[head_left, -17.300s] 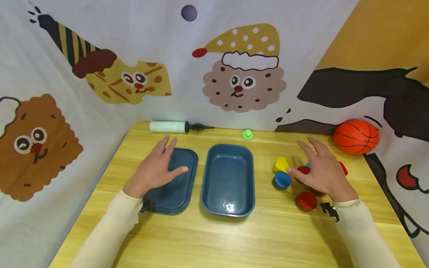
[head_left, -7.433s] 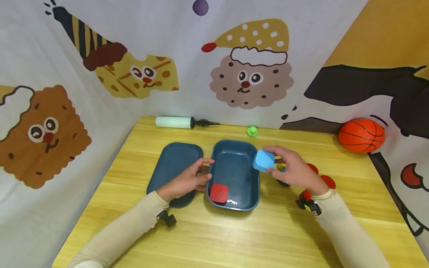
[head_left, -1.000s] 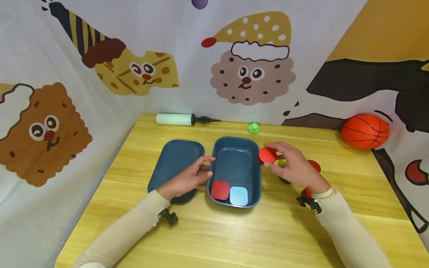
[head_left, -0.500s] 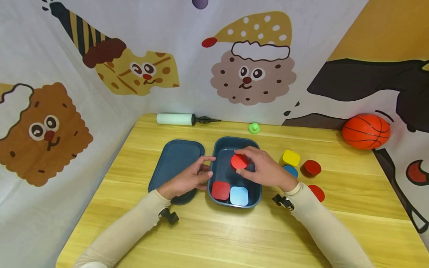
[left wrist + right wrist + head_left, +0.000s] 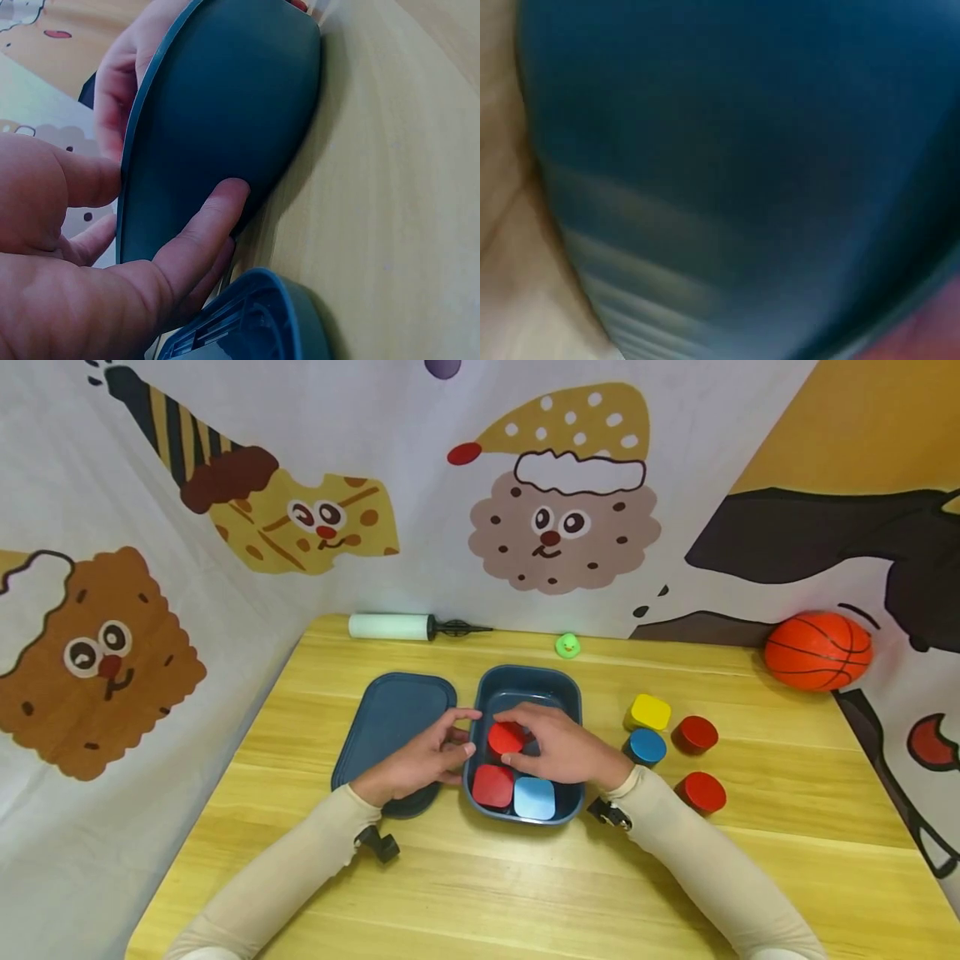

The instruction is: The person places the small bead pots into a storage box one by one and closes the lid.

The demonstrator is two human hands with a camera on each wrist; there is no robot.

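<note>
A dark blue rectangular box (image 5: 540,677) stands on the wooden table. Inside it my right hand (image 5: 562,745) pinches a red round block (image 5: 506,739) between thumb and fingers, by the left wall. A red square block (image 5: 492,786) and a light blue square block (image 5: 535,798) lie side by side at the box's near end. My left hand (image 5: 420,756) touches the outside of the left wall; in the left wrist view its thumb (image 5: 214,217) lies against that wall. The right wrist view is filled by the box's blurred outer wall (image 5: 705,150), with the held block hidden.
Left of the box lies its flat lid (image 5: 393,718). On the right stand a yellow block (image 5: 648,712), a blue round block (image 5: 646,747) and two red round ones (image 5: 695,735). Farther back are a hand pump (image 5: 390,627), a green duck (image 5: 567,646) and an orange ball (image 5: 819,652).
My right hand has carried the red round block leftward from above the box's right rim into the box, near its left wall. My left hand stays at the box's left side.
</note>
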